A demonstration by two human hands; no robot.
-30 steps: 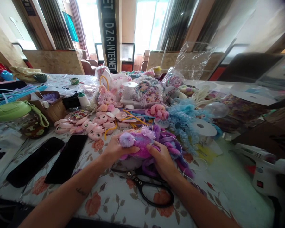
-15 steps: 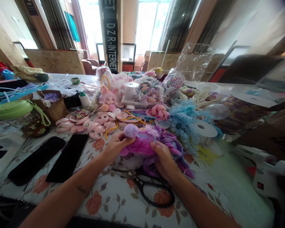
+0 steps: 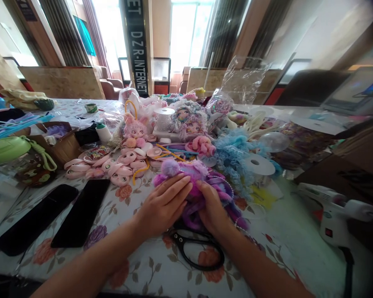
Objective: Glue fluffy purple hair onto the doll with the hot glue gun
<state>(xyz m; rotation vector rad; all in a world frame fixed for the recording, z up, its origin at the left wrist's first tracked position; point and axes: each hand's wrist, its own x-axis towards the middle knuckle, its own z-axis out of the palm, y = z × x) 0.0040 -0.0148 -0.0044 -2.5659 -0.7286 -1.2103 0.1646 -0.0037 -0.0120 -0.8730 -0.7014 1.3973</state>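
Note:
A fluffy pink-and-purple plush piece with pompoms is held over the table in front of me. Across its near side lies my left hand, fingers straight and together, palm against the fur. My right hand grips its right side, thumb on top. Purple ribbon and fur strands with a string of beads trail off to the right. Black-handled scissors rest on the cloth below my hands, their blades hidden under my left hand.
Several pink doll faces lie ahead, left of blue ruffled trim and a white spool. Two dark flat objects, one a phone, are at left. A white glue gun stands at right. Behind are dolls.
My left hand has moved from pinching the plush's left side to lying flat over its near side, covering the scissors' blades. The view has shifted slightly to the right.

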